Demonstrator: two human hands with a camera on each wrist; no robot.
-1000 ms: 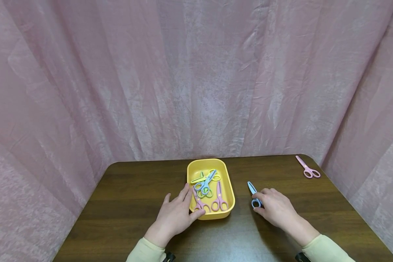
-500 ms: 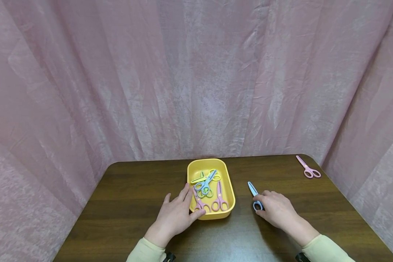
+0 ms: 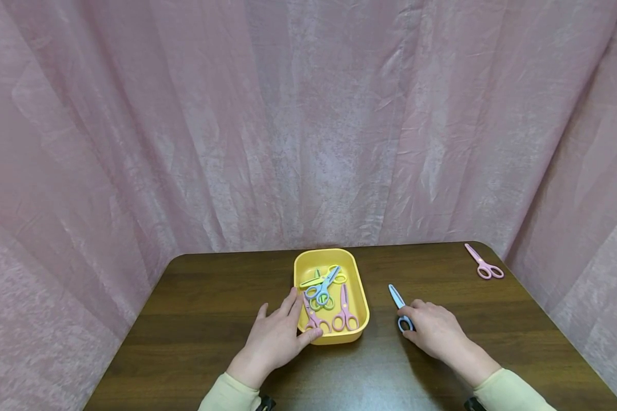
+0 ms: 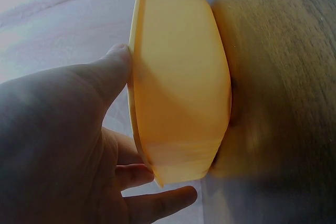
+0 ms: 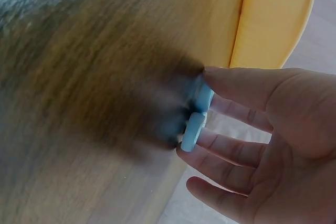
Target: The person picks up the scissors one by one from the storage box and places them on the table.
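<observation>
Blue scissors (image 3: pixel 398 298) lie on the table right of the yellow bin, blades pointing away. My right hand (image 3: pixel 432 326) grips them by the handles, which the fingers partly hide. In the right wrist view, the thumb and fingers are around the blue handle (image 5: pixel 193 131), close to the tabletop. My left hand (image 3: pixel 273 342) rests on the near left corner of the yellow bin (image 3: pixel 362 297), fingers spread and mostly straight, thumb on the rim. Inside the bin are blue scissors (image 3: pixel 323 288), yellow scissors (image 3: pixel 339 278), green scissors (image 3: pixel 329 302) and two pink pairs, one (image 3: pixel 344 311) at the right.
Another pair of pink scissors (image 3: pixel 483 266) lies near the far right corner of the dark wooden table (image 3: pixel 211 302). A pink curtain (image 3: pixel 308 125) hangs behind the table and along its sides.
My right hand and the blue scissors shifted slightly toward me and to the right, and have barely moved in the last half second. My left hand and the bin stay put.
</observation>
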